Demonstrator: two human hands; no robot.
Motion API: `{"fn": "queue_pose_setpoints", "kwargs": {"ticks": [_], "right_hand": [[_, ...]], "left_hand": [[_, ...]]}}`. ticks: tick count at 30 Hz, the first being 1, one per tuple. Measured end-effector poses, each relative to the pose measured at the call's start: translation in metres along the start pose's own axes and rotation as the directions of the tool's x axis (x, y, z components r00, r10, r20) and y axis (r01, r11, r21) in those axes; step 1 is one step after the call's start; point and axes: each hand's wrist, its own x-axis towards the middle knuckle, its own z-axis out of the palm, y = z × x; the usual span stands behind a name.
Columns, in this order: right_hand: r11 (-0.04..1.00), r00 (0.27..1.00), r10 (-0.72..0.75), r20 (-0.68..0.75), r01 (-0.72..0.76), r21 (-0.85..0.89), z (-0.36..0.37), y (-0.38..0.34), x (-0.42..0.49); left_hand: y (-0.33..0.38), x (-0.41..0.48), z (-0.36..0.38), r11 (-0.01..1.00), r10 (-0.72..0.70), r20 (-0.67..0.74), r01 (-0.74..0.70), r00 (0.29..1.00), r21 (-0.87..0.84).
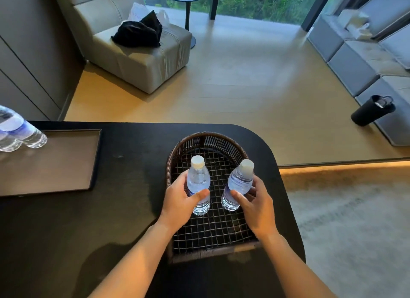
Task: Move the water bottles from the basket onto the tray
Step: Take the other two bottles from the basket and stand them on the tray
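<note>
**Dark wicker basket, a bottle in each hand**

Dark woven wicker forms the basket (205, 140), which sits on the black table (133, 142) near its rounded right corner. Two clear water bottles with white caps are inside it, over the open mesh floor. The left hand (179, 200) is wrapped around the left bottle (198, 182), thumb across the front and fingers behind, and that bottle stands upright. The right hand (257, 206) clasps the right bottle (238, 184) the same way; this one tilts, its cap leaning to the right. The two bottles are near each other but do not touch. Whether their bases rest on the mesh or are lifted just off it cannot be told.

To the left on the table lies the flat brown tray (66, 164), well apart from the basket. Two more bottles (20, 131) are on its far left corner, partly cut off by the frame edge. Both forearms reach in from the bottom of the view.
</note>
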Motion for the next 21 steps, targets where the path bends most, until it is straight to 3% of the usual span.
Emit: {"fn": "queue_pose_setpoints", "kwargs": {"ticks": [7,13,18,21], "right_hand": [[0.993,0.994,-0.111,-0.014,0.112,0.028,0.000,-0.038,-0.050],[0.972,0.978,-0.210,-0.002,0.209,0.106,0.019,-0.075,-0.097],[0.941,0.964,-0.262,0.044,0.245,0.231,0.049,-0.103,-0.134],[0.933,0.965,-0.249,0.088,0.214,0.289,0.074,-0.125,-0.144]], "left_hand": [[0.027,-0.058,-0.038,0.999,0.034,-0.124,-0.037,0.992,-0.023],[0.040,-0.120,-0.088,0.995,0.085,-0.246,-0.070,0.966,0.067],[0.043,-0.163,-0.142,0.999,0.005,-0.311,0.010,0.950,0.049],[0.041,-0.178,-0.176,0.994,0.035,-0.355,0.003,0.934,0.105]]}}
